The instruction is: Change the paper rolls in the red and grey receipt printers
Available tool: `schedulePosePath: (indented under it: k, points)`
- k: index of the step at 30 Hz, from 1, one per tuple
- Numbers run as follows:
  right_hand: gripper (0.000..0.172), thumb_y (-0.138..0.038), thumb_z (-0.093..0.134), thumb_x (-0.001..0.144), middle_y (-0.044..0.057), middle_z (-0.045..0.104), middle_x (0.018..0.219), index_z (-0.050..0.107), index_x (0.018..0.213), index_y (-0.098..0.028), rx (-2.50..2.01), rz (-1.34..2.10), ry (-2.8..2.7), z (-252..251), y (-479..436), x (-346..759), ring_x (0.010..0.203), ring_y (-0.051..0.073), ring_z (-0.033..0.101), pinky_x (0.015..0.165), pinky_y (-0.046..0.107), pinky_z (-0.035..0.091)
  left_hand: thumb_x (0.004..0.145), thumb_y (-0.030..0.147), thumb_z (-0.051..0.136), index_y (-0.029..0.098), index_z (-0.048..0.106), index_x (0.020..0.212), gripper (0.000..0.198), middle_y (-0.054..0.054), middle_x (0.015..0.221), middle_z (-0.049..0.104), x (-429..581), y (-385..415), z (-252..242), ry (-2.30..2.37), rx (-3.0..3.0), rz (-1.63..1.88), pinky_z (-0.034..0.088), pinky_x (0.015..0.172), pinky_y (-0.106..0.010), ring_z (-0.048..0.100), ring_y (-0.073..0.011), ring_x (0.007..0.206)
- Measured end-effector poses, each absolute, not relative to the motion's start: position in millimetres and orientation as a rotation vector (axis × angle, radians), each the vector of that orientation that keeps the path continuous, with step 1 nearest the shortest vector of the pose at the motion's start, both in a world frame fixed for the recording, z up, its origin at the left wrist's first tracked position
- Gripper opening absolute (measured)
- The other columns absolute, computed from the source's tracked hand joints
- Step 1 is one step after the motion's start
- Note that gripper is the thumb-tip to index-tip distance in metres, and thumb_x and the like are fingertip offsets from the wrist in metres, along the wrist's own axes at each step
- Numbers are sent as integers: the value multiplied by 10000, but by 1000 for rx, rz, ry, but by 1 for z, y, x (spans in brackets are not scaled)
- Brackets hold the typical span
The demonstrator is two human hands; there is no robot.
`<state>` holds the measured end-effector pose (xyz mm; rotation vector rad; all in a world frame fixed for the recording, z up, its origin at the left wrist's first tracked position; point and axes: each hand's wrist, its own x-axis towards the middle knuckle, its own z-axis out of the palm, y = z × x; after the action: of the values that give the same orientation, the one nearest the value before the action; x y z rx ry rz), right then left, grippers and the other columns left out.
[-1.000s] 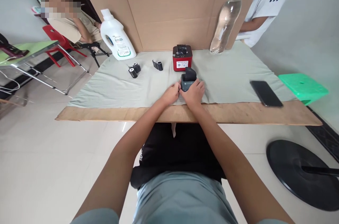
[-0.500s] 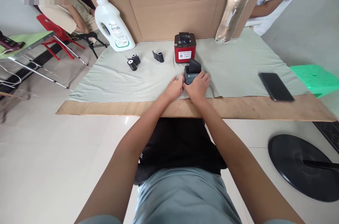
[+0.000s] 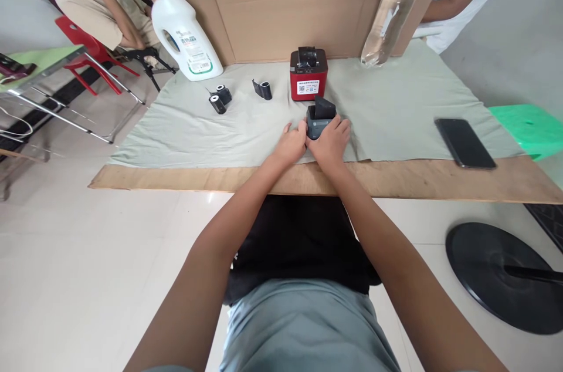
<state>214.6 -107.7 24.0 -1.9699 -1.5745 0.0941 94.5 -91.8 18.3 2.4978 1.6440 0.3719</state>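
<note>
A small dark portable printer [image 3: 317, 125] stands on the cloth close to the table's front, with a black flap or strip [image 3: 324, 107] rising from its top. My right hand [image 3: 333, 141] is closed around its right side and front. Against its left edge my left hand [image 3: 292, 144] presses with curled fingers; their tips are partly hidden. Just behind stands a red and black box-shaped device [image 3: 308, 78] with a printed label on its front and a black strip on top. To the left lie several black rolls, among them one with a loose end [image 3: 263, 90] and a white-cored one [image 3: 217, 104].
A white jug [image 3: 189, 37] and a clear bottle [image 3: 391, 14] stand at the back before a cardboard panel [image 3: 290, 14]. A phone [image 3: 465, 143] lies at right, beside a green stool [image 3: 523, 125]. One person sits at left; another's arm shows at right.
The view has shifted slightly. Both hands stay at the dark printer, with barely any movement of their own.
</note>
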Motion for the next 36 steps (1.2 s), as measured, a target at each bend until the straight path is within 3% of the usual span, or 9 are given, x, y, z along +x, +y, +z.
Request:
schedulePosePath:
  k: [28,36]
  points:
    - [980,-480,822,770,285,454,1384,327,1491,-37,-1971,147,-1523,22,-105,217,1291,420,482,1110,565,403,883,-19,369,68,378,1505,629,-165,1184,764,101,-100,25,1708,2379,486,270,1258,-490,728,-275,1140]
    - [965,-449,835,722,218,427,1409,353,1509,-167,-1914,262,-1409,19,-102,220,1351,406,420,1115,582,397,897,4,362,64,384,1506,612,-168,1193,742,101,-99,20,1720,2396,455,261,1264,-498,740,-271,1100]
